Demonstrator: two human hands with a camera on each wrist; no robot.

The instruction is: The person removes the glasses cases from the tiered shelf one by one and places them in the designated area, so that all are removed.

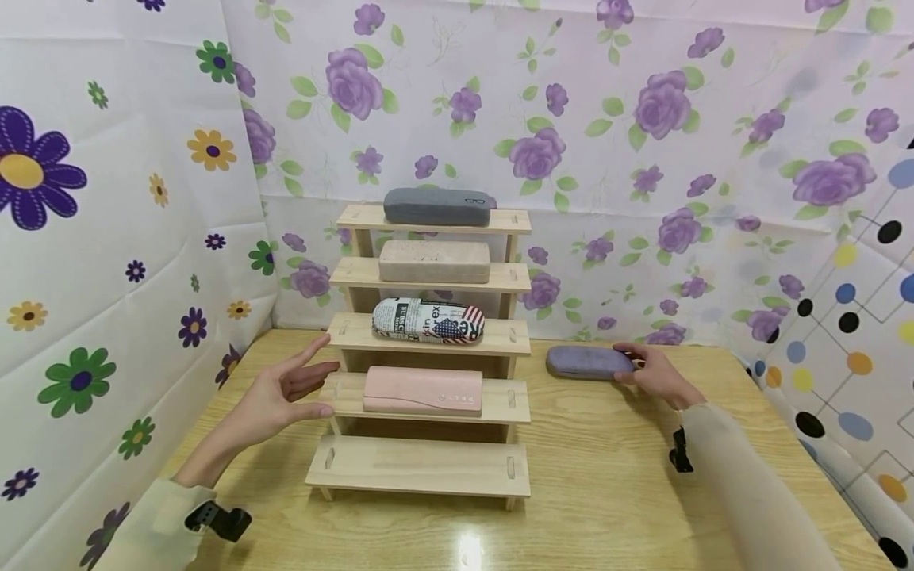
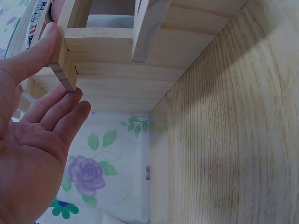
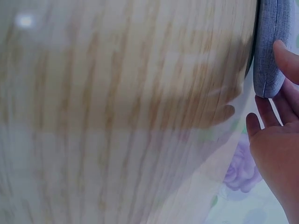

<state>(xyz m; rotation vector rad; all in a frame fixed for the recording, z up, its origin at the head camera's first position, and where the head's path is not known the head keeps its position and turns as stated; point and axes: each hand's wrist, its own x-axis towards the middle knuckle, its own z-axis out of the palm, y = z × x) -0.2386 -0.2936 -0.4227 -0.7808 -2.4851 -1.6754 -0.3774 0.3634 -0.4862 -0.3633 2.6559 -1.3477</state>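
Note:
At the right, a purple-grey eyeglass case [image 1: 589,362] lies on the wooden table, seen as blue-grey fabric in the right wrist view. My right hand [image 1: 658,376] pinches its right end, thumb on the near side and fingers on the far side. My left hand [image 1: 274,392] is spread at the left ends of a stepped wooden rack [image 1: 417,468], its fingertips right at a shelf edge. Up the rack sit a pink case [image 1: 423,390], a newsprint-patterned case [image 1: 428,321], a beige case [image 1: 434,262] and a dark grey case [image 1: 437,207], one per shelf.
Floral cloth [image 1: 457,119] hangs behind the table, with patterned cloth along both sides. The rack stands left of the middle of the wooden table [image 1: 600,492]. Each wrist wears a black strap [image 1: 217,519].

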